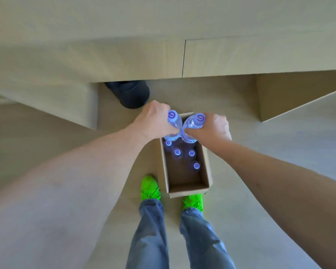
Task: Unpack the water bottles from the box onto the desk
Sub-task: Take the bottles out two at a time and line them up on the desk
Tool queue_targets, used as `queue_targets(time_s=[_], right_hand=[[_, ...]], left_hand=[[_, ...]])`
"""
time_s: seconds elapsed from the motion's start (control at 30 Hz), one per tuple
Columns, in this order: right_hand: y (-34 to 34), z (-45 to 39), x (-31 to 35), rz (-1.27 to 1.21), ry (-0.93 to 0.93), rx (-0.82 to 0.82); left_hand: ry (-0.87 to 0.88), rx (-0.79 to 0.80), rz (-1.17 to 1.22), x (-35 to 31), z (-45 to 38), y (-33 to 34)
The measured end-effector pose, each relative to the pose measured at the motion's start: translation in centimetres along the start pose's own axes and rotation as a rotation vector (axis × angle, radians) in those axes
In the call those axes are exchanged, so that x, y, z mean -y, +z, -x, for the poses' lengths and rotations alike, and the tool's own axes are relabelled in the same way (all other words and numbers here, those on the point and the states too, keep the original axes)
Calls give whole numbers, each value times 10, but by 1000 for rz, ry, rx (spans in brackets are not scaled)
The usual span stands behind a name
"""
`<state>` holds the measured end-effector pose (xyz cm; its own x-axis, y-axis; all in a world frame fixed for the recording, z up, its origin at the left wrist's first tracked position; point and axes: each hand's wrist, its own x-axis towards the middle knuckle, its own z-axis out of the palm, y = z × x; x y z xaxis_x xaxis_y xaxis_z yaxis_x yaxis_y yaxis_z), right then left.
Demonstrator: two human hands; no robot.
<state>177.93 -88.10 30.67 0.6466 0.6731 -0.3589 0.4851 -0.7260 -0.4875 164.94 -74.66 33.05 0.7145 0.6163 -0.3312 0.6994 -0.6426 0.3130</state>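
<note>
I see soft, even, fairly bright light with no glare. The box [186,171] interior at centre is dark. Wide-angle stretch bloats my forearms at the lower corners; the hands at centre are slightly blurred.

Matt brown cardboard box [185,188], clear glossy plastic bottles [190,127], pale smooth wood-grain desk [105,45], denim jeans [149,235]

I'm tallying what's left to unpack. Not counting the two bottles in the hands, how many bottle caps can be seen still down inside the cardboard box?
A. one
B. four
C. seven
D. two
B: four purple caps show inside the box, at and, below the bottles gripped by the left hand and right hand.
</note>
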Motion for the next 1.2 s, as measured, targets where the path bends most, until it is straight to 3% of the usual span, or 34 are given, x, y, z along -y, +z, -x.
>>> queue_targets(time_s=[0.23,0.47,0.7,1.07,1.2], right_hand=[[-141,24,67,42,-138,-50],[-249,56,132,71,-248,-94],[-334,76,190,-17,-327,-235],[-383,38,279,-24,-365,-363],[-377,-4,314,-18,-344,-352]], left_hand=[[-4,-61,-4,-58,25,-147],[28,-221,-34,-109,66,-267],[10,-429,96,-126,97,-362],[-105,-611,-47,-99,72,-453],[-95,-580,-9,-67,26,-474]])
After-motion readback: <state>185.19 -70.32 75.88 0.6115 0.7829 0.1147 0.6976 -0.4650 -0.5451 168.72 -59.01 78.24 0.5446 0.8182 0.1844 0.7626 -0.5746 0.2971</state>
